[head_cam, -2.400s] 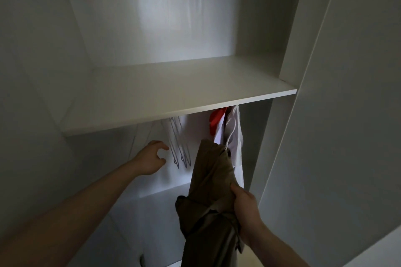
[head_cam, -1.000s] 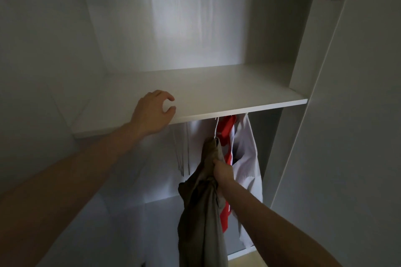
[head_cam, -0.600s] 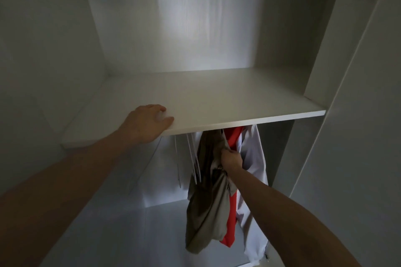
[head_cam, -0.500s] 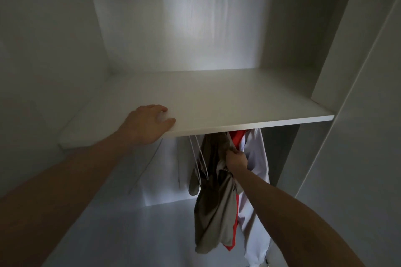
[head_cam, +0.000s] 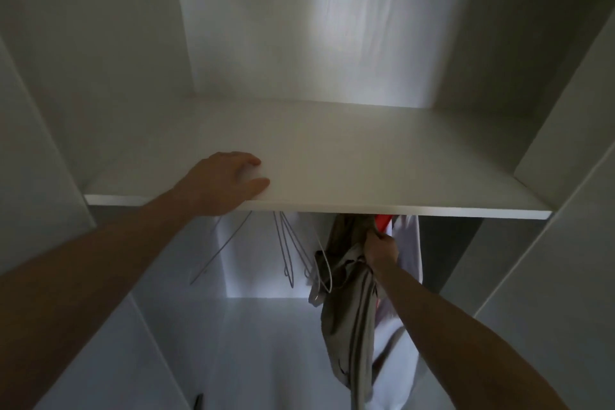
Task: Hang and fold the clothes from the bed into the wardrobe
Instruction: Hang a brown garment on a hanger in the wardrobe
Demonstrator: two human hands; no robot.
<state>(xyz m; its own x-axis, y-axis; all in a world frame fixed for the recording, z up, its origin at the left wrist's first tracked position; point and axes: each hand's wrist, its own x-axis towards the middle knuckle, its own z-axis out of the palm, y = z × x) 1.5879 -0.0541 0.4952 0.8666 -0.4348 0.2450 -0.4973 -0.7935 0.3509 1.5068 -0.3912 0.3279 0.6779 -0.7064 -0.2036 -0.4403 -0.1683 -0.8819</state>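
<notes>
Gripping the khaki garment (head_cam: 346, 306) near its top, your right hand (head_cam: 381, 248) sits just under the front edge of the shelf (head_cam: 366, 156), fingers curled tight into the cloth. Note: the garment's long axis runs straight down from that hand, its bulk hanging well below the shelf; its upper end disappears behind the shelf edge, so you cannot tell from here whether its hanger has caught on a rail. Rail itself is hidden. Your left hand (head_cam: 226, 181) lies flat on the shelf's front edge, well left of the garment, fingers relaxed and lightly spread, holding nothing; it reads as a brace. The right hand is therefore the one at the garment, and any hooking move looks upward and slightly back from it, under the shelf. Just right of the garment, also below the shelf, hang a red item (head_cam: 383, 222) and a white garment (head_cam: 410, 246), touching or nearly touching your knuckles. Left of the garment, below the shelf, bare wire hangers (head_cam: 289, 243) dangle; one looks close enough to snag the khaki cloth. Judgement: hanging step in progress, not confirmed done.
</notes>
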